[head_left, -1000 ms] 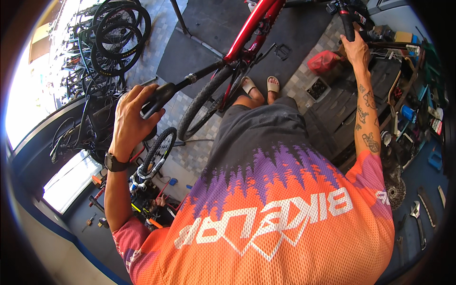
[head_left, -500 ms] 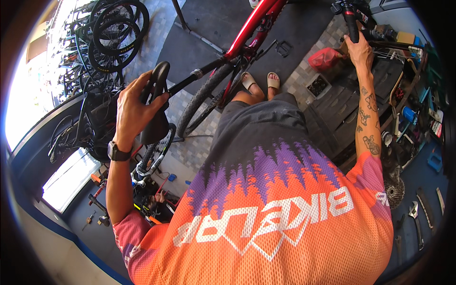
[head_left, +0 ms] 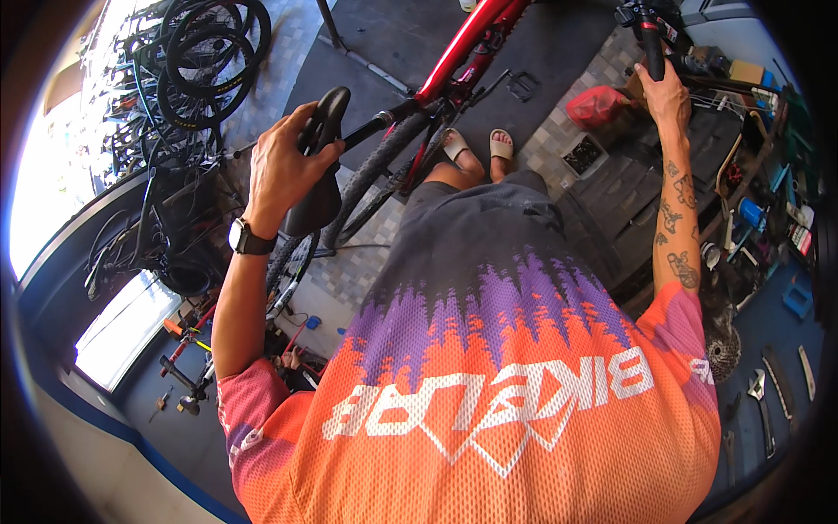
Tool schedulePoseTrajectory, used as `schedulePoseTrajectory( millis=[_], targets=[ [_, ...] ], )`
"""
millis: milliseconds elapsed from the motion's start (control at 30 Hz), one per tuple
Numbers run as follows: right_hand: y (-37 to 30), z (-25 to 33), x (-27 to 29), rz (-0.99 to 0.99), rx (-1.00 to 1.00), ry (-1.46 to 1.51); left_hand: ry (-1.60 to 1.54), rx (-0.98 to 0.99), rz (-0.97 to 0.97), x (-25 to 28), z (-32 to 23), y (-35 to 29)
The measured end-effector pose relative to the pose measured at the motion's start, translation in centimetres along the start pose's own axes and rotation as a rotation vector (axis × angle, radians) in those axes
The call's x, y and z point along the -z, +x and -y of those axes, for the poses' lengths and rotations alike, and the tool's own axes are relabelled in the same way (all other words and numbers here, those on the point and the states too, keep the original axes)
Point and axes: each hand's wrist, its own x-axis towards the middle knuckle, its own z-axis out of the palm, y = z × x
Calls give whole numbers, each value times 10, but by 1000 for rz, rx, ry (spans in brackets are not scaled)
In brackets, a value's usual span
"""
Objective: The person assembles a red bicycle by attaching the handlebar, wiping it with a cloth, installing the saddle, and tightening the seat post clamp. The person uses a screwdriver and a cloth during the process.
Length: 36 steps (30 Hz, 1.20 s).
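My left hand (head_left: 284, 166) grips the black bicycle saddle (head_left: 316, 205), thumb on one side and fingers curled over the other. Below the saddle, a black seatpost (head_left: 362, 133) runs into the red bicycle frame (head_left: 458, 51). At the upper right my right hand (head_left: 665, 100) is wrapped round the black handlebar grip (head_left: 648, 48). The rear tyre (head_left: 371, 170) stands between the saddle and my feet. A crank pedal (head_left: 522, 85) sticks out beside the frame.
Wheels (head_left: 214, 61) and bikes crowd the far left. On the right, a dark bench (head_left: 615, 210) has a red bag (head_left: 596, 106) by it. Tools, including an adjustable wrench (head_left: 761, 406), lie on the blue surface at the lower right.
The saddle and my left hand have moved right, closer to the red frame, and less of the seatpost shows. My right hand stays on the grip.
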Motion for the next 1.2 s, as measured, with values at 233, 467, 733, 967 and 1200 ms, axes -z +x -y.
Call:
schedulePoseTrajectory(
  millis=[233,467,733,967,1200],
  targets=[
    [-26,42,8,-578,199,-219,34,-36,6,3,-3,-2],
    [-131,204,-98,216,817,551,13,-67,111,11,-7,2],
    [-176,295,-203,360,995,354,-16,-182,422,26,4,29],
    [-163,296,-210,321,1107,354,-466,-526,850,0,81,164],
    [-149,304,-209,459,1102,412,-377,-156,455,-286,161,368]
  ],
)
